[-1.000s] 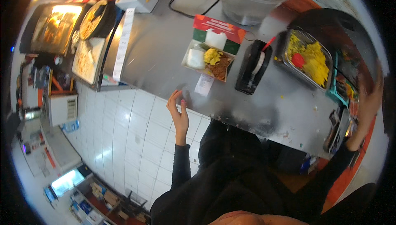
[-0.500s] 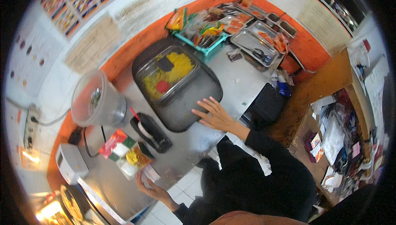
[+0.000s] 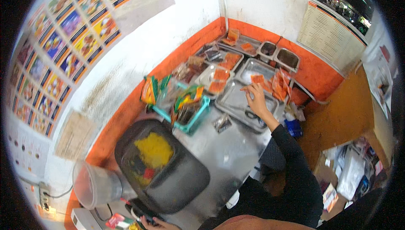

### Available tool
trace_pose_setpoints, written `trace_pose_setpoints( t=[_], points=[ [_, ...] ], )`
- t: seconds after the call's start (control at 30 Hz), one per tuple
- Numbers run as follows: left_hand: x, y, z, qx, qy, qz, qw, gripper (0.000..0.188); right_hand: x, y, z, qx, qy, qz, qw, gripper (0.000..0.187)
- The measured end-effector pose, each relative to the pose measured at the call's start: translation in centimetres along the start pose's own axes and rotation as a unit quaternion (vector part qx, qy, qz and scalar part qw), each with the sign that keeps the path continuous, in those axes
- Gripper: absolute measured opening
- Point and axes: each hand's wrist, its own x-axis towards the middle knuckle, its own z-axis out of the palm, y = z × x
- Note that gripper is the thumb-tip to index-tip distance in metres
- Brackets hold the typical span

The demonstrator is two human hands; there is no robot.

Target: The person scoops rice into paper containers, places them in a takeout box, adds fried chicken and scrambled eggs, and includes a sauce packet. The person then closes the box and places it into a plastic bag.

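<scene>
My right hand (image 3: 256, 100) is stretched out over a shallow metal tray (image 3: 230, 100), its fingers partly spread with nothing seen between them. Orange sachets (image 3: 280, 84) lie beside it at the tray's far right, and scissors (image 3: 252, 115) rest in the tray under the wrist. At the bottom edge my left hand (image 3: 159, 225) is partly cut off; its visible fingers look apart. It is close to a black holder (image 3: 137, 209) and a colourful food packet (image 3: 116, 220), blurred here. Whether it touches either is hard to see.
A dark lidded tub (image 3: 185, 188) with yellow shreds (image 3: 156, 150) inside stands centre left. Behind it is a turquoise basket (image 3: 202, 112) of packets. A clear bucket (image 3: 95, 185) stands at left. Further metal trays (image 3: 206, 78) line the back, and an open cardboard box (image 3: 322, 169) is at right.
My right hand has gone from the dark tub's lid to above the metal tray at the back right. The view has swung up and right, leaving my left hand at the bottom edge.
</scene>
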Motion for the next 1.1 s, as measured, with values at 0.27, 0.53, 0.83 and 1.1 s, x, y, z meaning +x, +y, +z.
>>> trace_pose_setpoints(
  t=[0.27, 0.53, 0.83, 1.1],
  points=[
    [1.8, 14.4, 15.8, 0.011, 0.050, -0.049, 0.997, 0.036, 21.9, 25.9, 12.8, -0.030, 0.047, 0.086, 0.995, 0.017],
    [3.1, 17.3, 23.0, -0.049, -0.102, -0.033, 0.993, 0.038, 24.9, 26.6, 10.9, 0.147, -0.292, 0.106, 0.939, 0.014],
    [-1.9, 50.9, 51.5, -0.303, -0.407, 0.257, 0.822, 0.010, 5.8, 27.1, 4.5, 0.016, -0.377, 0.115, 0.919, 0.039],
    [-17.9, 72.7, 76.9, -0.202, -0.598, 0.325, 0.705, 0.029, 3.4, 26.5, 3.1, -0.045, -0.441, 0.128, 0.887, 0.049]
  ],
)
